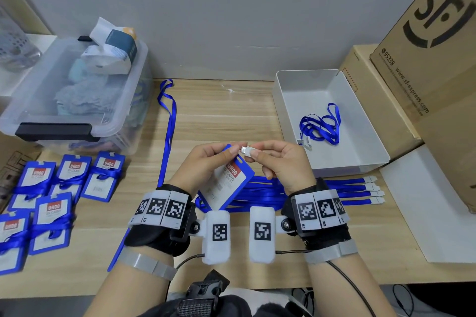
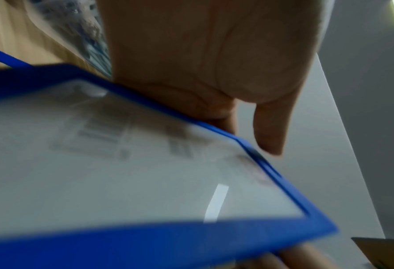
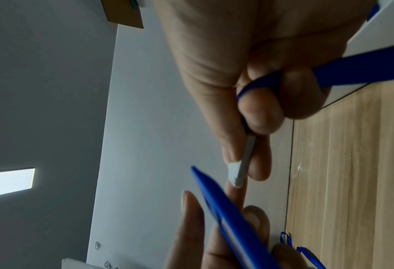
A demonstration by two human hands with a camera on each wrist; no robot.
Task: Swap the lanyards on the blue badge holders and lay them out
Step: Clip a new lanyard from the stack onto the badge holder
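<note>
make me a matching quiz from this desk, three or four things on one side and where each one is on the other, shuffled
Things:
1. badge holder
2. lanyard clip
3. tangled lanyard
4. wrapped badge holders

Places:
A. lying inside the white tray
B. held up by the left hand
C. grouped on the table, on the person's left
D. pinched in the right hand, next to the top of the held holder

Pairs: 1-B, 2-D, 3-A, 4-C
</note>
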